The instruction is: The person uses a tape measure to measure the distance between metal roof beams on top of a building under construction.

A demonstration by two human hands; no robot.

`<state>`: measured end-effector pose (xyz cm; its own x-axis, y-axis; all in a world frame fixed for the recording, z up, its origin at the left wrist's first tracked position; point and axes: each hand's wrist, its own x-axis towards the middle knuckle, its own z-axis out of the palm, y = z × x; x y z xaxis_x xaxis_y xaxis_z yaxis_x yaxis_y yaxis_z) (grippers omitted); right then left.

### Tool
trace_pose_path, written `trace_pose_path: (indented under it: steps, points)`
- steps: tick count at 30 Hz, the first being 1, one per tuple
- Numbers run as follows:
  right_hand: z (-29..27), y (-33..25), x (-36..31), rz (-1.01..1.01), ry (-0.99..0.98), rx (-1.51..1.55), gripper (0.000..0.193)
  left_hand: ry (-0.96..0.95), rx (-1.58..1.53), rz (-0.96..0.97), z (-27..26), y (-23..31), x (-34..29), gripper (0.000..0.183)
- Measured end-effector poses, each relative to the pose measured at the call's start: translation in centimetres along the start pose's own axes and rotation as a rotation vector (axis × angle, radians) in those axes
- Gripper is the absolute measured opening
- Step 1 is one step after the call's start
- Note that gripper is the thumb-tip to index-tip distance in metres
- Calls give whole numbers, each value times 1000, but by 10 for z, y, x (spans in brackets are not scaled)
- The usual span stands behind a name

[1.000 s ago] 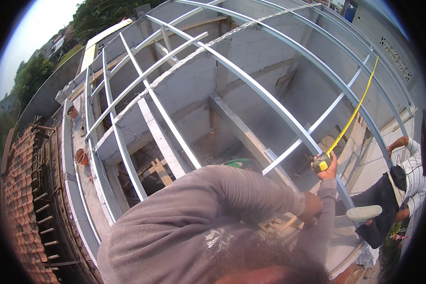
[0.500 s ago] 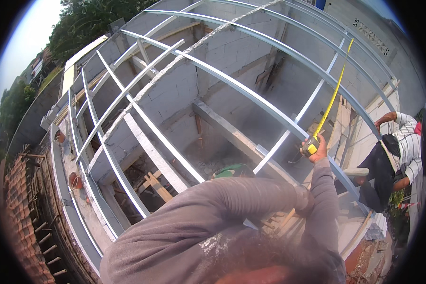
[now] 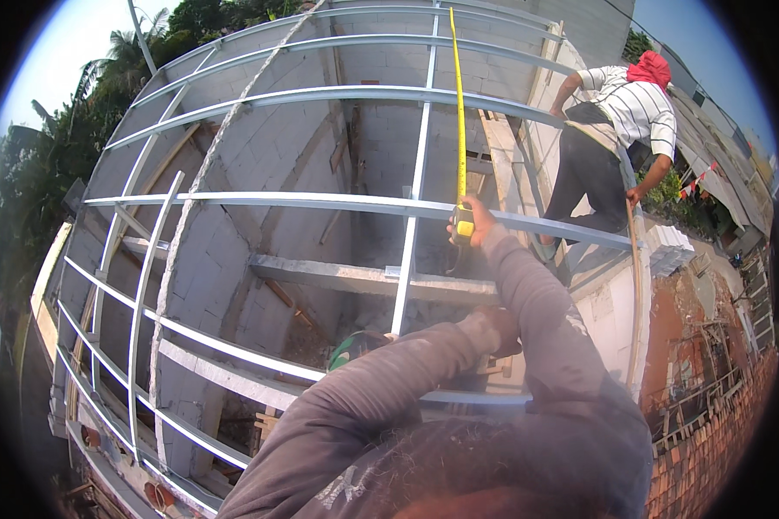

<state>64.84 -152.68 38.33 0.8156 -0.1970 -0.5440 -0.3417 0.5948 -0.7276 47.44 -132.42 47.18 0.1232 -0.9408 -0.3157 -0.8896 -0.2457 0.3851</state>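
Note:
A yellow and black tape measure (image 3: 465, 227) is gripped in my right hand (image 3: 479, 223), beside a silver metal roof bar (image 3: 355, 202). Its yellow blade (image 3: 460, 121) runs straight out away from me, over several farther bars, almost to the top of the view. My left arm crosses in front of my body. My left hand (image 3: 500, 332) is close to my right forearm, its fingers blurred and mostly hidden. Running lengthwise under the bars, a narrower metal strip (image 3: 417, 177) passes just left of the tape.
At the right, a co-worker in a striped shirt (image 3: 636, 99) and red head covering leans over the wall top, a hand on a bar. Below the frame are grey block walls (image 3: 277, 164) and a concrete beam (image 3: 320, 272). A green rounded object (image 3: 355, 348) shows beyond my left arm.
The view has swung round, so the tape now points nearly straight ahead and the co-worker shows more fully. My right hand still holds the tape measure, its blade out.

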Motion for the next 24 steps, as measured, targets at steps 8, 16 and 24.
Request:
trace_pose_path:
  steps: [8, 16, 24]
  points:
    - [5, -4, -10, -7, -31, -71, 38, 155, 51, -4, 13, 10, 3, 34]
    - [-15, -23, -16, 51, 53, -86, 54, 225, 107, -86, 25, 37, 29, 29]
    - [-12, -25, -25, 31, 73, -156, 57, 289, 73, -57, 21, 36, 22, 28]
